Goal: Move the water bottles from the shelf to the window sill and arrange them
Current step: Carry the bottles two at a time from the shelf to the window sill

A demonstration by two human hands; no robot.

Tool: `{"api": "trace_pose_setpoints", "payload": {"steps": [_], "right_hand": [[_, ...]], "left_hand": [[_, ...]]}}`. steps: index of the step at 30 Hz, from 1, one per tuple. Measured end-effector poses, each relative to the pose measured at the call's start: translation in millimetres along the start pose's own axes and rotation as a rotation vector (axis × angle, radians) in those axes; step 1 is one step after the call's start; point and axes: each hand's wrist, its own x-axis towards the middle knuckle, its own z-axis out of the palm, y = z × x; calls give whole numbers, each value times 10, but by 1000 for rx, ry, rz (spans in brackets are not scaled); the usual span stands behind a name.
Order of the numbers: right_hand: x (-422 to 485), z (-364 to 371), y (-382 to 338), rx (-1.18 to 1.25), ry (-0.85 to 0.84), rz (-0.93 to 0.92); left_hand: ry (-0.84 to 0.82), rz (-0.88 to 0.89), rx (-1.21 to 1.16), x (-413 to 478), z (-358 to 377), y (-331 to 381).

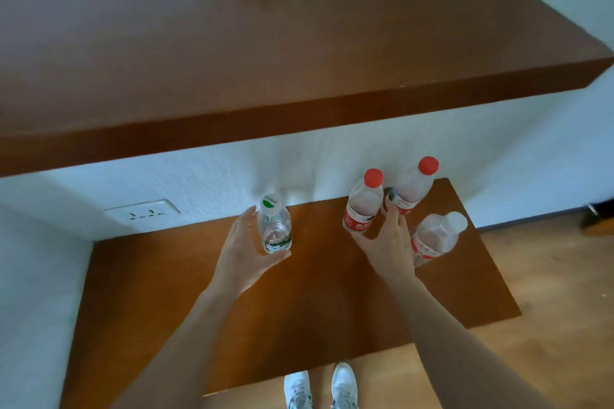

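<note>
Water bottles, four of them, stand upright on the lower shelf (299,292), long axes vertical (the wide lens makes them look as if they lean). My left hand (244,252) curls round the green-label bottle (274,229): fingers behind it, thumb in front at its base, so it sits inside the grasp, ready to lift straight up. My right hand (388,242) is spread and holds nothing. The near red-capped bottle (363,206) is just inside my thumb. The far red-capped bottle (412,188) is just beyond my fingertips, one of which seems to touch its label. The pale-capped bottle (437,237) stands just outside the back of that hand. I judge the right hand must pick one of the two red-capped bottles, and the near one lies more squarely in its span. How firmly the left hand presses I cannot tell, since its palm side is turned away. The window sill is out of view, and the upper shelf (265,43) overhangs beyond both hands.
</note>
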Motion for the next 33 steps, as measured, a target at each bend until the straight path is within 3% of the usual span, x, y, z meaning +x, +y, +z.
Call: {"api": "trace_pose_setpoints", "payload": {"steps": [6, 19, 23, 33], "right_hand": [[317, 159, 2, 230, -5, -17], [288, 75, -277, 248, 60, -246], [164, -121, -466, 272, 102, -281], [-235, -569, -984, 354, -40, -344]], "left_hand": [[-31, -66, -308, 230, 166, 154], [48, -64, -267, 94, 84, 399], [100, -57, -374, -39, -47, 647], [305, 4, -569, -368, -498, 1070]]}}
